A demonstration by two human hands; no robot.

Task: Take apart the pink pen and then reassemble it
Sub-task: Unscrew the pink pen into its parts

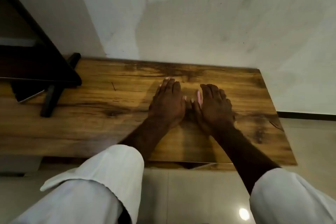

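Both my hands lie palm down on the wooden table (109, 114). My left hand (168, 103) is flat with its fingers stretched forward and holds nothing. My right hand (214, 107) is flat beside it, a small gap apart. The pink pen (199, 97) lies on the table in that gap, pointing away from me, in the slot between my right thumb and forefinger. Only a short pink length of it shows; the rest is hidden by the right hand. The fingers do not curl around it.
A dark stand with black legs (49, 100) and a metal rod (31, 97) sits on the table's left part. A white wall (200, 23) rises right behind the table. My white-trousered knees (101, 187) are at the near edge, above a tiled floor (190, 196).
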